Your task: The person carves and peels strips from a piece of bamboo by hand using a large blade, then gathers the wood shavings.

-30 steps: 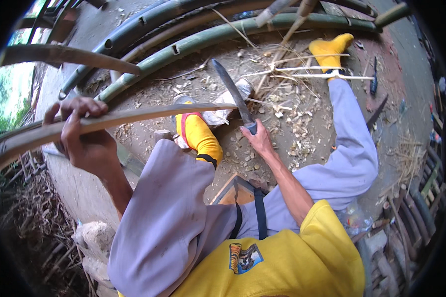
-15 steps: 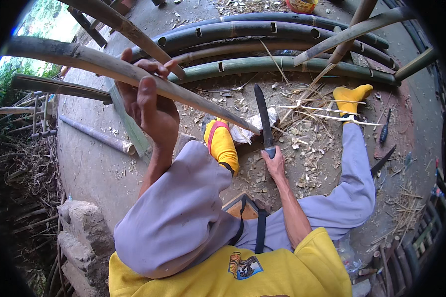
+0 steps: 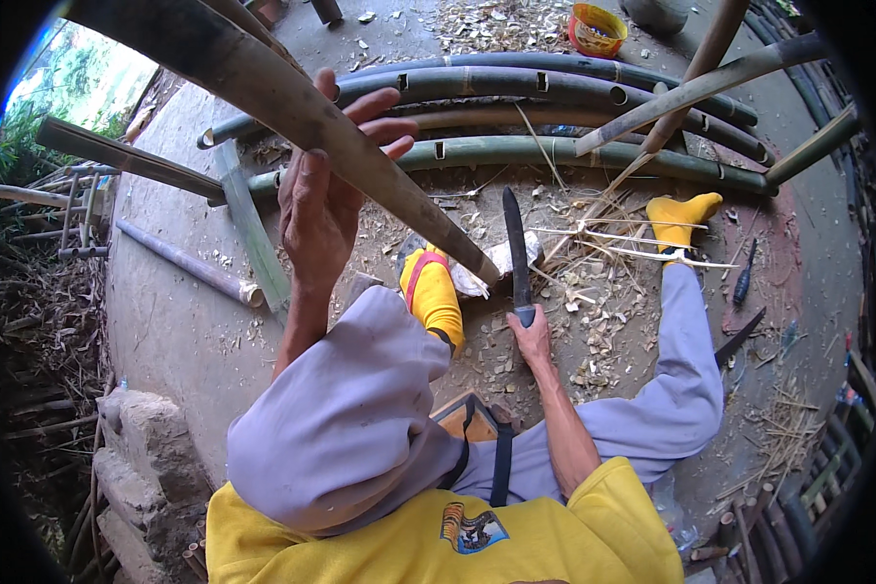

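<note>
My left hand (image 3: 321, 209) has its fingers spread behind a long bamboo strip (image 3: 360, 161). Its thumb lies along the strip's near edge, so the strip rests against the hand without fingers wrapped round it. The strip slants from the upper left down to a whitish block (image 3: 504, 255) beside my left foot in a yellow sock (image 3: 433, 297). My right hand (image 3: 531, 339) is closed round the handle of a machete (image 3: 518, 248). Its dark blade points away from me, just right of the strip's lower end, apparently apart from it.
Several bamboo poles with cut holes (image 3: 477, 86) lie across the far side. Wood shavings (image 3: 603, 336) cover the ground between my feet. A second dark blade (image 3: 740, 336) and a black-handled tool (image 3: 744, 277) lie right of my right leg. Rough stones (image 3: 156, 438) stand at lower left.
The bamboo strip has rolled to show a broader face and slants more steeply. My left hand's fingers have straightened and spread. My right hand holds the machete in nearly the same place.
</note>
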`<state>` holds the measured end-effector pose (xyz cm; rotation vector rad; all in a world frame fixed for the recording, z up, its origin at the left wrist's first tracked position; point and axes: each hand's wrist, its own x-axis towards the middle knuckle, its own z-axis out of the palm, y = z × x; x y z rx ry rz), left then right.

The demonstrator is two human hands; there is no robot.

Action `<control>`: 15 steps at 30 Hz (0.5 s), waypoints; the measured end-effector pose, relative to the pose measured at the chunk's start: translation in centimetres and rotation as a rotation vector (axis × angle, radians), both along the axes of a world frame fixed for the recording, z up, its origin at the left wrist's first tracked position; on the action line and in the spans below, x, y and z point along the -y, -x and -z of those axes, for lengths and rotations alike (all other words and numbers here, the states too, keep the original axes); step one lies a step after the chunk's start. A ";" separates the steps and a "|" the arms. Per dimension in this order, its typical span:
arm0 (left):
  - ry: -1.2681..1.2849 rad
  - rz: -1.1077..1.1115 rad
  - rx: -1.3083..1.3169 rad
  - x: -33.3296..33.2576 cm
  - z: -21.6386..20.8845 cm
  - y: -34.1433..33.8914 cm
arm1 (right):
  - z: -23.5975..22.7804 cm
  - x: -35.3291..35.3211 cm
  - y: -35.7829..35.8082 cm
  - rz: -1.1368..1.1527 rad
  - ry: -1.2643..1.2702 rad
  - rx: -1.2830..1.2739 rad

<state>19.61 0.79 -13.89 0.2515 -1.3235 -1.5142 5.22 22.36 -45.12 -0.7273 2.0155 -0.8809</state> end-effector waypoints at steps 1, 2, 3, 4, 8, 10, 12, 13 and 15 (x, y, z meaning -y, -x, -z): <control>0.022 -0.020 0.058 0.1 -0.1 -0.3 | 0.0 0.1 -0.1 0.000 0.008 0.005; 0.044 -0.039 0.115 0.2 -0.3 -0.6 | 0.0 0.2 -0.2 0.004 0.021 -0.007; 0.060 -0.053 0.170 0.4 -0.2 -0.8 | -0.1 0.1 -0.2 0.012 0.027 -0.021; 0.109 -0.052 0.225 0.5 -0.3 -0.9 | -0.2 0.0 -0.2 0.023 0.033 -0.036; 0.232 0.006 0.303 1.1 0.0 0.3 | -2.4 0.5 0.0 -0.018 0.016 -0.336; 0.256 0.008 0.327 1.1 -0.2 0.5 | -9.7 2.8 -1.0 -0.047 0.308 -0.373; 0.218 -0.041 0.397 0.6 -0.4 0.0 | -15.3 5.7 -1.8 -0.205 0.575 -0.447; 0.168 -0.060 0.432 0.3 -0.4 -0.4 | -18.2 6.8 -2.1 -0.253 0.664 -0.410; 0.096 0.149 0.341 0.3 -1.0 0.3 | -20.5 8.9 -1.7 -0.279 0.739 -0.370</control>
